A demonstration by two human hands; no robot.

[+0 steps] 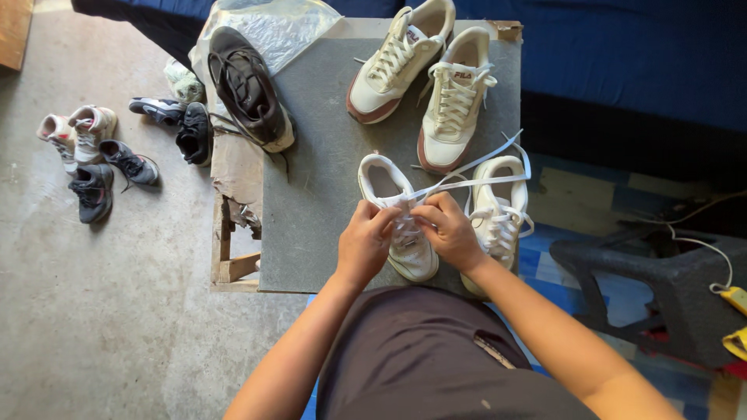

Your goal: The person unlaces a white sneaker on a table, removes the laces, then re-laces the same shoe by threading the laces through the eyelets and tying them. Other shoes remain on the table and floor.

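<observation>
Both hands pinch the white lace (475, 173) over a white sneaker (395, 218) at the worktop's (319, 194) six o'clock edge: left hand (364, 243) and right hand (451, 232) closed on it (its mate (498, 211) sits at three o'clock). A cream pair (424, 74) lies at twelve, a dark shoe (247, 89) at ten.

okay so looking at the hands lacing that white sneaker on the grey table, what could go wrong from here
The long flat white lace pinched by the right hand trails loosely over the second white sneaker beside it; it may snag there or drag that shoe.

The white sneaker being laced, steadied by the left hand, and its partner sit near the front edge of the grey table top; a firm tug could slide one off.
</observation>
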